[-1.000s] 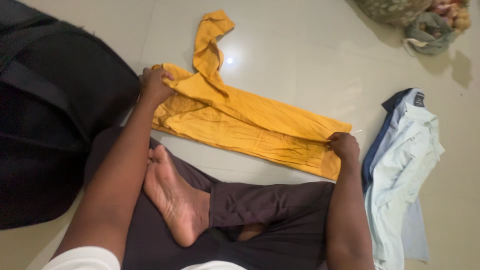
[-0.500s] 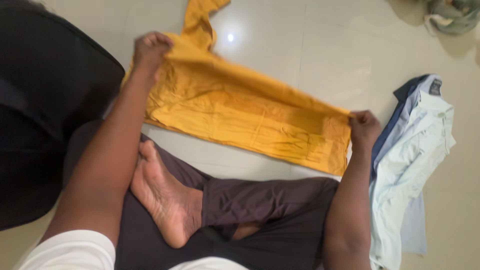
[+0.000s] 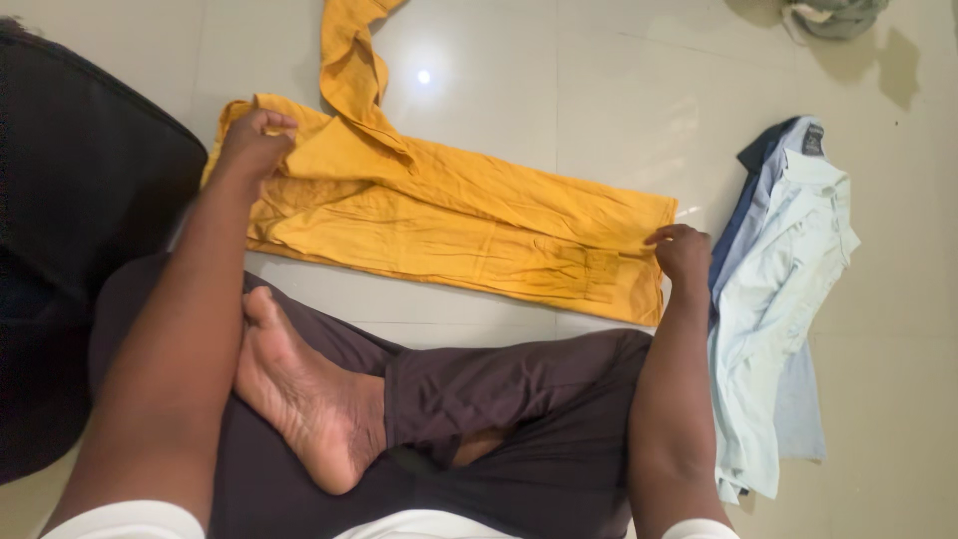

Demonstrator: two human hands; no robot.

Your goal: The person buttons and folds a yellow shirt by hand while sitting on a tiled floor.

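The yellow garment (image 3: pixel 449 225) lies flat on the pale tiled floor (image 3: pixel 599 90), a long folded band running from the upper left of the frame down toward the centre right, with one loose sleeve or leg (image 3: pixel 351 60) trailing off toward the top edge. I judge I am in the middle of a fold — the cloth looks doubled lengthwise and laid down, and I am holding both ends of it in place. My left hand (image 3: pixel 251 145) sits at the upper-left end, fingers curled and pinching the top edge of the fabric there; my right hand (image 3: pixel 684 252) rests at the right-hand end, fingertips pressed down on the corner, though whether they pinch a layer or only pin it I cannot tell from here. So the garment stretches between my two hands, gripped at its ends and touching the floor along its whole length. The next move, as I read it, calls for dealing with the stray piece at the top and smoothing the creases near the right end — and for keeping both edges lined up so the layers do not slip. Below the cloth my crossed legs in dark trousers (image 3: pixel 499 399) and one bare foot (image 3: pixel 299 399) fill the lower frame. A dark bag (image 3: pixel 80 220) sits at the left, just beside my left hand, and a pale blue shirt (image 3: pixel 788 269) lies just to the right of my right hand.
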